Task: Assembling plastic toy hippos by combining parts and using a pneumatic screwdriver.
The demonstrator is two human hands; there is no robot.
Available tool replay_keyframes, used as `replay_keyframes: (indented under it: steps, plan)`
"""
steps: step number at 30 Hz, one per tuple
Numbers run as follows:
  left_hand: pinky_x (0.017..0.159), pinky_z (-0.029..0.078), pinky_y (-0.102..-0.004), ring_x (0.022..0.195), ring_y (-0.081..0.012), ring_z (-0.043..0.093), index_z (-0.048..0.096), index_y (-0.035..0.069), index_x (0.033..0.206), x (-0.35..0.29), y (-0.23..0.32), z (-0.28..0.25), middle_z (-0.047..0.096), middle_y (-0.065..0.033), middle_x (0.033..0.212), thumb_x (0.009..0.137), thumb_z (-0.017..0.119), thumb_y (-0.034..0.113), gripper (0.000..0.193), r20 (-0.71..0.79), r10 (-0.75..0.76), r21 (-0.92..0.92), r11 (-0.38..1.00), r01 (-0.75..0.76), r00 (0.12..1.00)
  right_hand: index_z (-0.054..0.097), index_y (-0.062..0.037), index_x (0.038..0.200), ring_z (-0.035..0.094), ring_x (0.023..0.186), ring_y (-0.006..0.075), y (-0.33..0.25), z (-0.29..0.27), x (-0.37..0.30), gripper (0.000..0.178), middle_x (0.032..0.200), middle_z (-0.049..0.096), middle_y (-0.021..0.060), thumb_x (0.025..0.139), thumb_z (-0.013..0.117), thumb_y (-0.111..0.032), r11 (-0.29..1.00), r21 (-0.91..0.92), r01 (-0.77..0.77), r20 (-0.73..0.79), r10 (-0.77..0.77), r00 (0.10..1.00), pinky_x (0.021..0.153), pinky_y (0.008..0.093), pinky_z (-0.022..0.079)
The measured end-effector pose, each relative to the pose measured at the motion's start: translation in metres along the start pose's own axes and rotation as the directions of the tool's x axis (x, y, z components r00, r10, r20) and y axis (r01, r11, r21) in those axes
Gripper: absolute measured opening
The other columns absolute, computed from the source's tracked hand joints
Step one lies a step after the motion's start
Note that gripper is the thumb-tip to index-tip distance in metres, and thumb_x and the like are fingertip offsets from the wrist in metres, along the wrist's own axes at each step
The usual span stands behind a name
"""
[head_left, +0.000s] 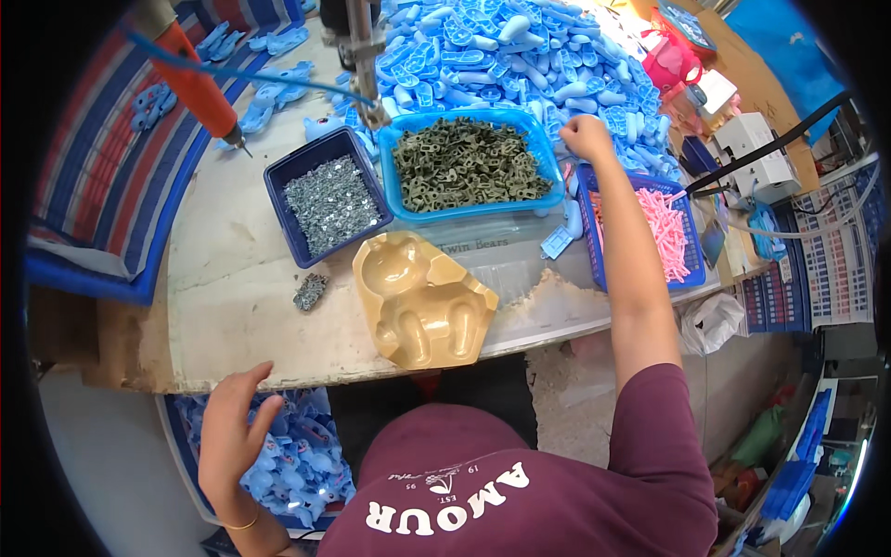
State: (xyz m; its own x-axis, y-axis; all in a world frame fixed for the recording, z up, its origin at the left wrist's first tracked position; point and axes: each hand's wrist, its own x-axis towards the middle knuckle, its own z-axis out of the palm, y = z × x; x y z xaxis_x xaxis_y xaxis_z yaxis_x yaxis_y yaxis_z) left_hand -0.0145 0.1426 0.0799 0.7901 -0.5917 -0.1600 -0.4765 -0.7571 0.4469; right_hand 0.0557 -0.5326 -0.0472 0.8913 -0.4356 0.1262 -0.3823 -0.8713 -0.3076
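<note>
My right hand [587, 139], its arm stretched far forward, is closed beside a heap of light-blue plastic moulded parts [520, 60]; what it holds, if anything, is hidden. My left hand [234, 432] is open at the table's front edge, thumb and fingers apart, over a bin of blue plastic pieces [297, 469]. On the table between my arms lies a tan, animal-shaped hollow fixture [422, 302] with nothing in it. Behind it stands a light-blue tub [394, 190] of dark metal clips [469, 165]. Small screws [329, 204] fill a dark-blue tray [278, 200] to its left.
An orange power screwdriver [200, 88] hangs at upper left, near a metal post [364, 56]. A blue basket [597, 255] of pink sticks [664, 237] sits under my right forearm. A small pile of screws [311, 292] and a loose blue part [560, 241] lie on the table.
</note>
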Motion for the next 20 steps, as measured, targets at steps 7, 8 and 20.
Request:
replay_keyframes:
  steps: [7, 8, 20]
  plan:
    - [0.09, 0.05, -0.0448, 0.103, -0.0374, 0.062, 0.063, 0.006, 0.125, 0.061, 0.048, 0.039, 0.067, -0.0164, 0.121, 0.086, 0.071, 0.009, 0.04, -0.033, 0.505, -0.062, 0.861, -0.506, 0.863, 0.071, 0.0038, 0.092, 0.074, 0.068, 0.0166, -0.061, -0.087, -0.056, 0.017, 0.075, 0.073, 0.0131, 0.085, 0.064, -0.009, 0.935, 0.348, 0.063, 0.194, -0.137, 0.971, 0.058, 0.0289, 0.058]
    - [0.092, 0.051, -0.0446, 0.106, -0.0373, 0.062, 0.061, 0.007, 0.128, 0.069, 0.059, 0.047, 0.064, -0.0163, 0.128, 0.085, 0.071, 0.008, 0.045, -0.052, 0.534, -0.087, 0.84, -0.536, 0.844, 0.071, 0.0041, 0.092, 0.074, 0.068, 0.0165, -0.078, -0.095, -0.074, 0.017, 0.075, 0.073, 0.0127, 0.085, 0.064, -0.009, 0.897, 0.427, 0.11, 0.261, -0.239, 0.935, 0.059, 0.0294, 0.058]
    - [0.087, 0.057, -0.0363, 0.11, -0.0308, 0.066, 0.063, 0.009, 0.129, 0.107, 0.097, 0.123, 0.063, -0.0151, 0.128, 0.087, 0.07, 0.008, 0.042, -0.232, 0.719, -0.202, 0.623, -0.756, 0.655, 0.073, 0.0003, 0.102, 0.074, 0.077, 0.0176, -0.175, -0.083, -0.163, 0.018, 0.083, 0.074, 0.0094, 0.092, 0.069, -0.014, 0.76, 0.644, -0.088, 0.67, -0.504, 0.546, 0.071, 0.0319, 0.059]
